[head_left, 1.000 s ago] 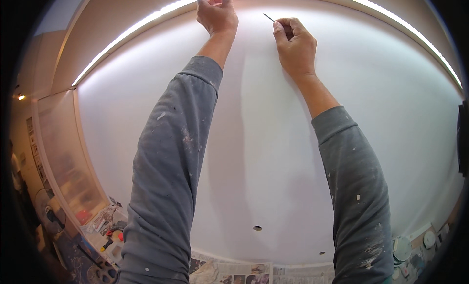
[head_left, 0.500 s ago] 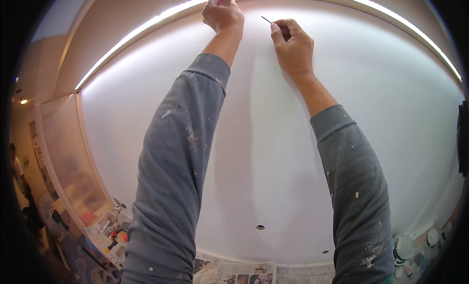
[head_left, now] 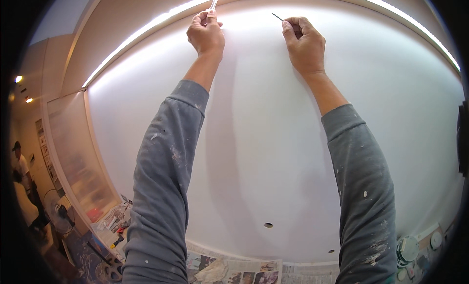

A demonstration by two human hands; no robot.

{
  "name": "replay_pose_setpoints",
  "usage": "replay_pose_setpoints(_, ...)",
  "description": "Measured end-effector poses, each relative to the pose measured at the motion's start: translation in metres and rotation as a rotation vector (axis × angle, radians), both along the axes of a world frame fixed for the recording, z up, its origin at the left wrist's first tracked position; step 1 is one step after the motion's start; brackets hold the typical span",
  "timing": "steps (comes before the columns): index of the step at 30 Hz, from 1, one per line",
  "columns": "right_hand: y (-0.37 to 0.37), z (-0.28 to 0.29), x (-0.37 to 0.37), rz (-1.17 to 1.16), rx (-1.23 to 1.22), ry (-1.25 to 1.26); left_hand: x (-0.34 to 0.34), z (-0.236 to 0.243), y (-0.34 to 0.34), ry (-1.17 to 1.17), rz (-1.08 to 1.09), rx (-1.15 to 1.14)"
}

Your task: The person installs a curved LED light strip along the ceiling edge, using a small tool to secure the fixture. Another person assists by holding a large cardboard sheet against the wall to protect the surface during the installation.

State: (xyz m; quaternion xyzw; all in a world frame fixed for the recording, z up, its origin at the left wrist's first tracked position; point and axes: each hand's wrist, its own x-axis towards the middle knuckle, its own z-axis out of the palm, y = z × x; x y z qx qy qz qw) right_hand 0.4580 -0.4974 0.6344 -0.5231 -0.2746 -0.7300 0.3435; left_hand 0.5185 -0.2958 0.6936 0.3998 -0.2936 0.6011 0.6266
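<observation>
The left hand [head_left: 207, 32], in the upper middle of the frame, pinches a clear strip [head_left: 214, 3] between thumb and fingers; the strip stands up from the grip against the light bar [head_left: 161, 16]. The right hand [head_left: 307, 44], just right of top centre, has its thumb and fingertips closed on a thin dark stick [head_left: 277, 16], whose free end points up and to the left. The two hands are well apart, both raised before the white panel [head_left: 278, 137]; whether the right one rests on it, I cannot tell.

To work well here, a light pinch near the stick's lower end probably leaves its tip free and in sight. The arms throw shadows down the panel, so it likely pays to work where the light falls clear of them. The sleeves [head_left: 364, 186] carry pale smears and are perhaps best held off the white surface.

At the lower right of the frame sits a round greenish tub [head_left: 408, 248], with a smaller round pale piece [head_left: 436, 240] beyond it, perhaps a pot or a lid; what the tub holds does not show. Newspaper [head_left: 248, 272] lies along the panel's lower edge.
</observation>
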Motion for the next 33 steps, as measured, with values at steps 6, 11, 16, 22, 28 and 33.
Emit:
replay_pose_setpoints(6, -0.005, -0.016, 0.009, -0.013, 0.007, 0.018, 0.011, -0.040, 0.037, 0.054, 0.024, 0.006)
replay_pose_setpoints(11, -0.006, -0.020, 0.011, -0.024, 0.001, -0.004, 0.020, -0.066, 0.074, 0.110, 0.075, 0.009)
replay_pose_setpoints(16, -0.003, -0.010, 0.005, -0.037, 0.005, 0.004, 0.026, -0.078, 0.107, 0.115, 0.107, -0.037)
replay_pose_setpoints(22, -0.007, -0.003, 0.007, -0.063, -0.013, 0.004, 0.035, -0.092, 0.132, 0.157, 0.125, -0.052)
replay_pose_setpoints(28, -0.021, 0.017, 0.041, -0.029, -0.010, 0.047, 0.049, -0.090, 0.145, 0.214, 0.173, -0.050)
replay_pose_setpoints(33, -0.033, 0.043, 0.088, 0.006, -0.016, 0.091, 0.078, -0.081, 0.158, 0.282, 0.208, -0.084)
